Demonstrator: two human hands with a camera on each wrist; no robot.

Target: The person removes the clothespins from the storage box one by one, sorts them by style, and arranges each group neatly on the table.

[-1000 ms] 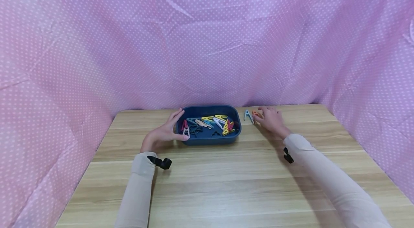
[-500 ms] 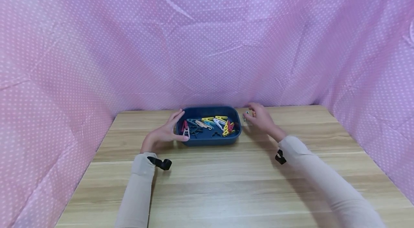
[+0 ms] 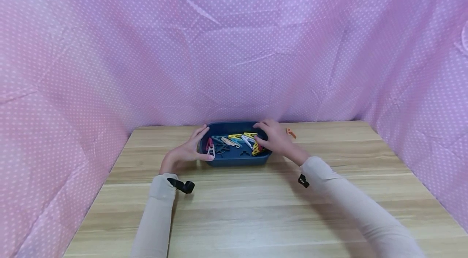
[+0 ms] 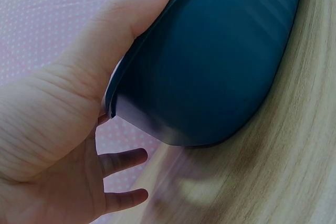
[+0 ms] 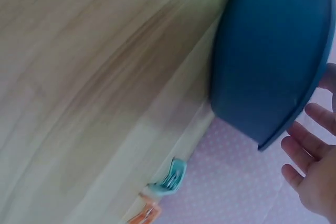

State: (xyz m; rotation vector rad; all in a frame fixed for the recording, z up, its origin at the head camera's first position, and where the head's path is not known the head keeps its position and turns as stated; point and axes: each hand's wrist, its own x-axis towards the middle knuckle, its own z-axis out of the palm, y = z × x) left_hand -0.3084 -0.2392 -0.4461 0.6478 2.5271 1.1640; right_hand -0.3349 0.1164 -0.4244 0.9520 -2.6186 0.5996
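Observation:
A dark blue plastic bin (image 3: 239, 162) holds several clothes pegs, among them yellow pegs (image 3: 250, 134), a white peg (image 3: 248, 141), a beige peg (image 3: 230, 141) and a pink peg (image 3: 209, 144). My left hand (image 3: 186, 150) grips the bin's left end, thumb on the near rim and fingers toward the far side. Over the right end is my right hand (image 3: 276, 138), its fingers spread apart and reaching past the rim. The right wrist view shows those fingers right at the rim with nothing visible in them; the thumb is hidden there.
An orange peg (image 3: 290, 133) lies on the wooden table (image 3: 234, 209) right of the bin. Beside it in the right wrist view is a teal peg (image 5: 170, 178), hidden by the hand in the head view. A pink dotted cloth (image 3: 234, 46) hangs behind the table.
My right hand has moved left from the pegs on the table to over the bin's right end. The orange peg now shows uncovered. My left hand stays at the bin.

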